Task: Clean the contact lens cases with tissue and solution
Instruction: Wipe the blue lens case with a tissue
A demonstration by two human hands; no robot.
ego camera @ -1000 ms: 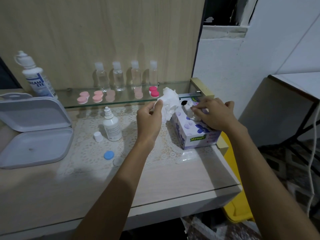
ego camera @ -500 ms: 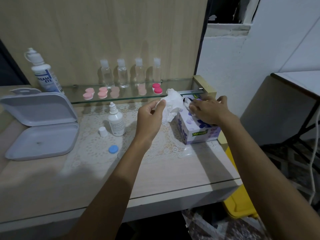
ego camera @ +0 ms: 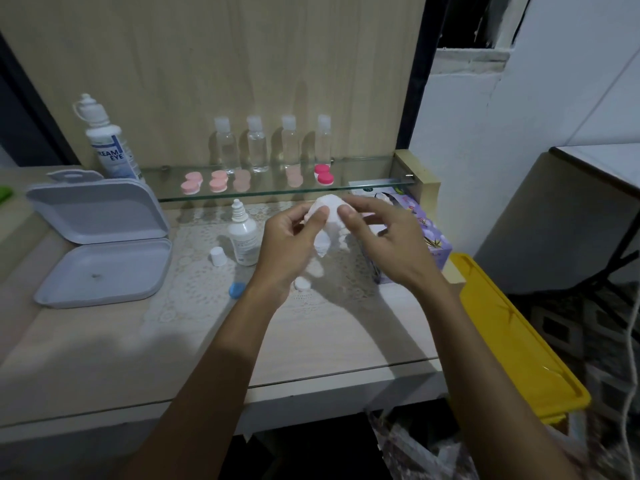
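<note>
Both hands hold a crumpled white tissue (ego camera: 329,220) above the lace mat. My left hand (ego camera: 289,245) pinches its left side and my right hand (ego camera: 388,242) pinches its right side. The purple tissue box (ego camera: 433,244) lies just behind my right hand. A small open solution bottle (ego camera: 243,235) stands left of my left hand, its white cap (ego camera: 218,256) beside it. A blue lens case lid (ego camera: 236,290) and a white lid (ego camera: 301,283) lie on the mat below my left hand. Several pink lens cases (ego camera: 219,181) sit on the glass shelf.
A large solution bottle (ego camera: 105,140) stands at the back left. An open grey hinged box (ego camera: 100,237) lies at the left. Several clear small bottles (ego camera: 258,145) line the back of the glass shelf (ego camera: 363,174). A yellow bin (ego camera: 519,337) sits right of the desk edge.
My right hand left the tissue box and came to the tissue. Both hands now hold the tissue, drawn back from the box toward me.
</note>
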